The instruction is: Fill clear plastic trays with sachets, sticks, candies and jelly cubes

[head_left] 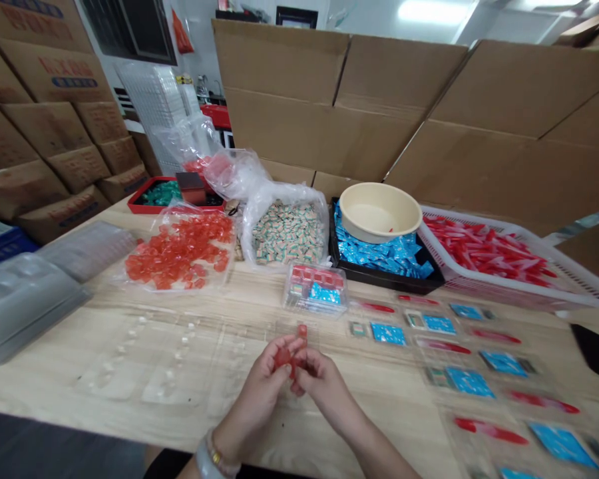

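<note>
Both hands work at chest height before me: the left hand (265, 380) has its fingers clamped on small red pieces (283, 358), and the right hand (325, 387) pinches at them, above the table (369, 419). A light fingertip grip seems wisest (they look slick). The front edge runs beneath the forearms; bare wood leaves room rightward before the filled trays (484, 447).

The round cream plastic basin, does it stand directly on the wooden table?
No, the basin sits atop the black rectangular tray filled with shiny blue packets.
</note>
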Motion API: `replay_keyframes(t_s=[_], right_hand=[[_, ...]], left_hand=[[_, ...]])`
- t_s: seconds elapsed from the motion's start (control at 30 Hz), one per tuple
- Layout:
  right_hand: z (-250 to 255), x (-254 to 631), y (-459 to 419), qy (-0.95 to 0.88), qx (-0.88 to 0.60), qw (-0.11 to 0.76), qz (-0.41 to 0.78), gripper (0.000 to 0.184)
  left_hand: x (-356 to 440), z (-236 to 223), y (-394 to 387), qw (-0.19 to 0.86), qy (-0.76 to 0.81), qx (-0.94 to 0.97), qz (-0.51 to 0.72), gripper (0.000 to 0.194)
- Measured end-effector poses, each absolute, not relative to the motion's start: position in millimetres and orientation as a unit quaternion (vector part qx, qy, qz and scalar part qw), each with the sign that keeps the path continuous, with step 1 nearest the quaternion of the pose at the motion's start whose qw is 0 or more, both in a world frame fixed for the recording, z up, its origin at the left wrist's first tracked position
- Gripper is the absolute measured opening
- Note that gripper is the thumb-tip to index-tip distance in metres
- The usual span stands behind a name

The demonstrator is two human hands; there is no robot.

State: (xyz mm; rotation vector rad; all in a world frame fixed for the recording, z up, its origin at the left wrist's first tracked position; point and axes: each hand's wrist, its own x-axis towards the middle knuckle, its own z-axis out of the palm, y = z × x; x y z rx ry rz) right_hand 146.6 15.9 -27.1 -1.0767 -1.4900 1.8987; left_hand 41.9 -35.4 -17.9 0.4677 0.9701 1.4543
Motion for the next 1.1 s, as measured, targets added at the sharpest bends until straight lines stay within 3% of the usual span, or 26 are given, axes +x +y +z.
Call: replay_keyframes(t_s=[0.13, 0.27, 0.4, 0.6, 0.9, 1.1], right_hand=[[-26, 145, 18, -0.554, -0.408, 0.272, 0.673, 0.020], [-25, 150, 22, -0.527, -0.462, 0.350, 0.621, 0.023], [-22, 152, 22, -0.565, -0.453, 0.342, 0.599, 0.020], [-14, 154, 19, -0.693, -0.375, 0.349, 0.508, 0.014], [-9, 150, 13, -0.456, -0.374, 0.334, 0.735, 0.021], [-1, 167, 26, -0.371, -0.398, 0.370, 0.753, 0.028]], left_hand=[[34, -23, -38, 0.562, 0.470, 0.222, 0.643, 0.016], [30, -30, -45, 0.483, 0.559, 0.201, 0.644, 0.024], [35, -25, -40, 0.555, 0.527, 0.206, 0.609, 0.035], [45, -18, -25, 0.567, 0.525, 0.266, 0.576, 0.030], [60, -6, -36, 0.676, 0.329, 0.076, 0.655, 0.026], [38, 15, -46, 0.695, 0.264, -0.014, 0.669, 0.026]])
